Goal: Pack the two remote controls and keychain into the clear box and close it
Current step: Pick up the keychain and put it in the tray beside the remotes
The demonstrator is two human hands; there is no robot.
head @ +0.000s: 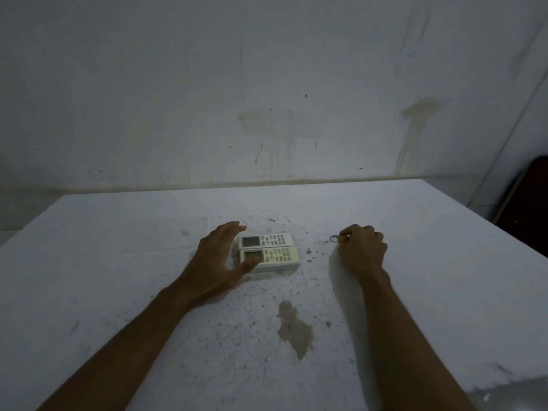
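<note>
Two white remote controls lie side by side in the middle of the table, screens to the left: the far remote (267, 240) and the near remote (271, 256). My left hand (218, 259) cups their left ends, fingers spread behind the far one and thumb against the near one. My right hand (361, 250) rests to the right with its fingers curled on the keychain (334, 239); only its small metal ring sticks out to the left. No clear box is in view.
The table (118, 262) has a white, speckled cloth with a brownish stain (295, 330) near the front middle. A stained wall stands right behind the table. A dark chair (527, 203) is beyond the right edge.
</note>
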